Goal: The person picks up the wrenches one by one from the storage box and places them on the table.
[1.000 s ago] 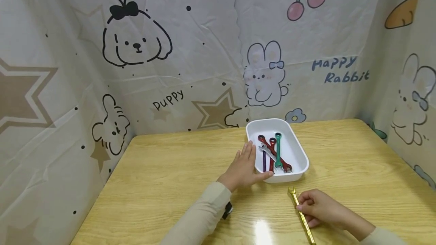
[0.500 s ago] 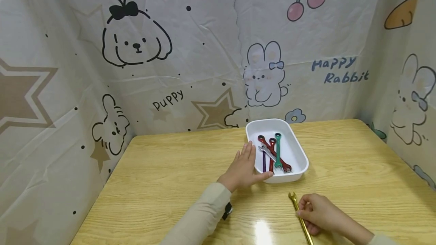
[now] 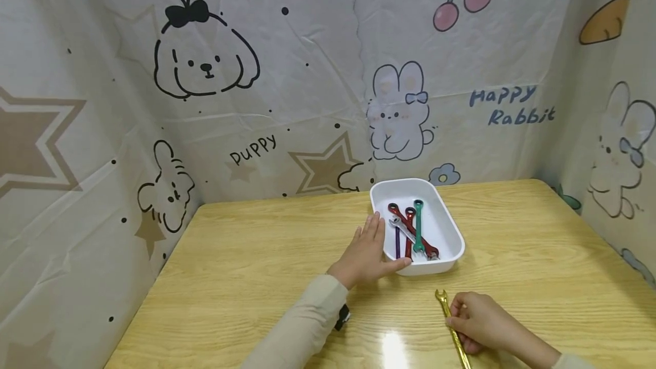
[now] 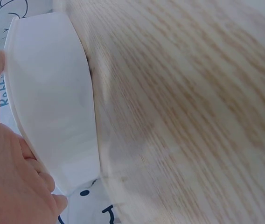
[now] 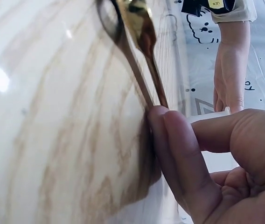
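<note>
Left hand [image 3: 361, 258] has its fingers stretched out on a plain white tray [image 3: 433, 268], then just this side of it there's a super shiny gold wrench [image 3: 456, 340] pinched in the right hand [image 3: 480, 322], its flared near end showing only in the right wrist cam.

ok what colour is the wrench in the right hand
Shiny gold; the wrench shows best in the head view.

Toward the table's [image 3: 246, 261] left edge, the white tray [image 3: 433, 267] is blocked by the left hand [image 3: 365, 255], and toward the near edge partly by the gold wrench [image 3: 456, 340]. Passage is left from the right edge.
</note>
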A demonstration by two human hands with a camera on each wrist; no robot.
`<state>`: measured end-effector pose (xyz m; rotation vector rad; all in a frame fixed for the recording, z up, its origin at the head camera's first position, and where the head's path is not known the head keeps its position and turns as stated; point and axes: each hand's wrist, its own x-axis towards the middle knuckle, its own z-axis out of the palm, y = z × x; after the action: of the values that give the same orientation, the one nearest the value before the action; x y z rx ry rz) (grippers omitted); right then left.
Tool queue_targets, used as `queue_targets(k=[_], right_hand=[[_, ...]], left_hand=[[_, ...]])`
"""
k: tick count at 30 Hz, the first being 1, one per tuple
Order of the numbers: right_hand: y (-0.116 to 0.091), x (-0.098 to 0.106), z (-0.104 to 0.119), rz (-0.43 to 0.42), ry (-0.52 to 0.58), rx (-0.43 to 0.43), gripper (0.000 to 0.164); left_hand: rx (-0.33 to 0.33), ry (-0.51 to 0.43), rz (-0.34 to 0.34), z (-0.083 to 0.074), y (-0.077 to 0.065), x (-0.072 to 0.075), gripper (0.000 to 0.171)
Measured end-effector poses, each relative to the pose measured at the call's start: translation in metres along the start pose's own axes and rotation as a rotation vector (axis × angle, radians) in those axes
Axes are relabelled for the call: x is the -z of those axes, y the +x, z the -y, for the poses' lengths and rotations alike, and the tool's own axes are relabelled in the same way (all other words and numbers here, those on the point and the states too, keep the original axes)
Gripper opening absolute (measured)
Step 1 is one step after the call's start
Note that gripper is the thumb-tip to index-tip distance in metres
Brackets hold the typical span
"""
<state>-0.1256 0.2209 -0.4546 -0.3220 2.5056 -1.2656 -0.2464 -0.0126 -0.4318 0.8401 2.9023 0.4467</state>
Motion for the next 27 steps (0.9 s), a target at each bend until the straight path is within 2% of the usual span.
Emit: queue_targets(k=[18,27], right_hand=[[-0.0007,-0.0011,-0.0032,-0.042,0.001,0.002,0.016],[-0.0032,-0.0003,-0.0029,-0.049,-0.048,-0.003,0.017]], left_hand=[[0.003,0.0,-0.006,0.0009,0.0008,0.0003,0.108],[0.004,0.002,-0.006,0.0001,0.0015,-0.0009,0.109]])
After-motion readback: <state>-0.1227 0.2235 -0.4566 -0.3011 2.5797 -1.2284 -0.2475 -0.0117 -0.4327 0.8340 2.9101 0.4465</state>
